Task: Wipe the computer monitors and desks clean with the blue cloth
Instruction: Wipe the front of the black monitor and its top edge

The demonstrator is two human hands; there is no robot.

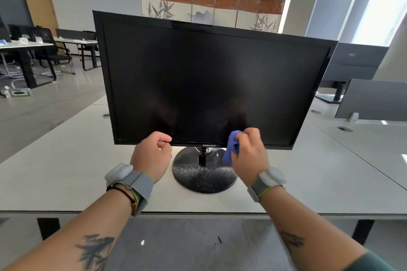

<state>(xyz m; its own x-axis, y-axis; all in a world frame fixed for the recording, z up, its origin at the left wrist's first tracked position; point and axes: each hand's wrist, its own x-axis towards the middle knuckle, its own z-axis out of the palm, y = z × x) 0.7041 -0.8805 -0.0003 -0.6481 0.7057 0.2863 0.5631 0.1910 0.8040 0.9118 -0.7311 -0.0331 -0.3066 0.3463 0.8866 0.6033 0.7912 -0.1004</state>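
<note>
A black monitor (209, 81) with a dark screen stands on a round, dusty black base (203, 175) in the middle of a white desk (66, 171). My right hand (250, 156) grips a crumpled blue cloth (231, 148) at the screen's lower right part, near the bottom bezel. My left hand (152, 156) hovers in front of the bottom bezel, left of the stand, with its fingers curled and nothing in them.
Two more monitors (356, 61) (374, 101) stand back-turned on the adjoining desks at right. Round cable holes (344, 128) dot the desk. Dark chairs and tables (44, 50) fill the far left, and a folding screen (211, 9) stands behind.
</note>
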